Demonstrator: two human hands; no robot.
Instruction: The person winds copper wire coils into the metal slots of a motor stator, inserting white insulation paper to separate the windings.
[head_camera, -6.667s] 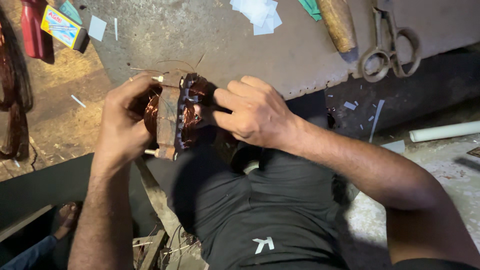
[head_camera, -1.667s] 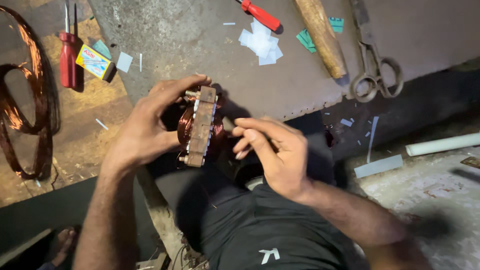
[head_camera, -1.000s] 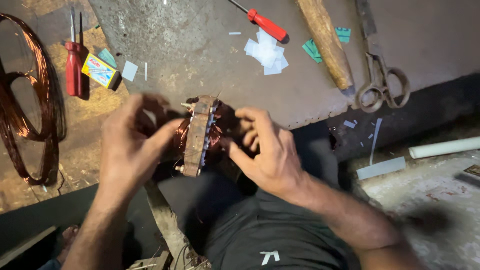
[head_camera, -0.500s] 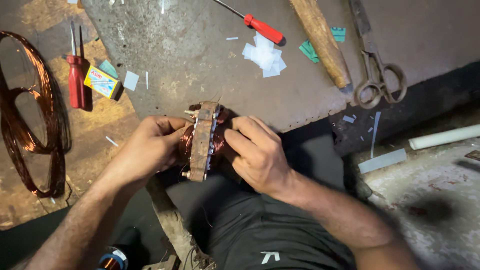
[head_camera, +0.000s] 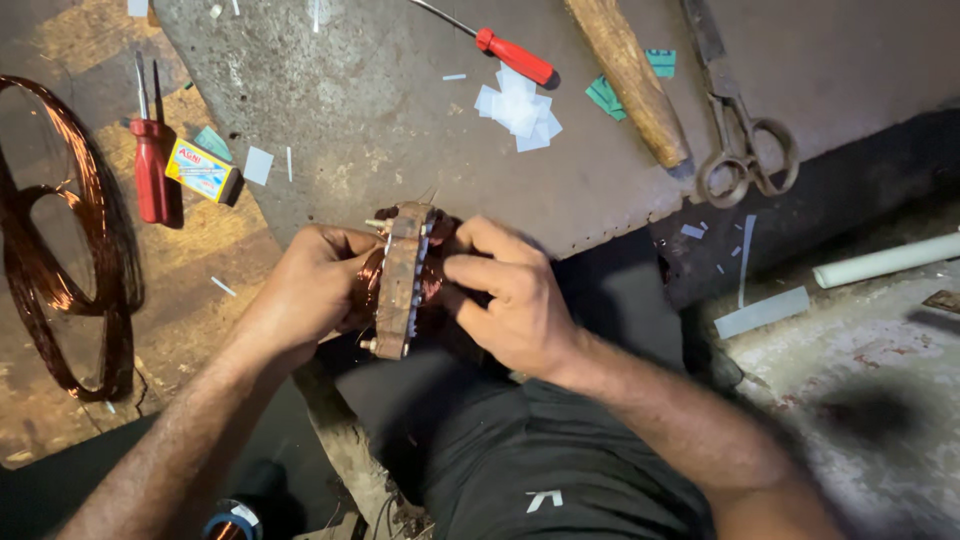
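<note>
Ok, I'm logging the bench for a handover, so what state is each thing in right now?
Motor stator: held on edge between both hands, copper windings in place.
Left hand: gripping the stator's left side.
Right hand: fingers pressed on its right side.
Scissors: closed, flat on the slab.
Red screwdriver: lying loose.
Copper wire coil: looped, on the floor.
Paper pieces: cut, piled.

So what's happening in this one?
A person holds a motor stator wound with copper wire between both hands over their lap. The left hand grips one side; the right hand presses its fingers into the windings on the other. On the grey slab lie a red screwdriver, white paper pieces, a wooden handle and scissors. A copper wire coil sits off to the left.
</note>
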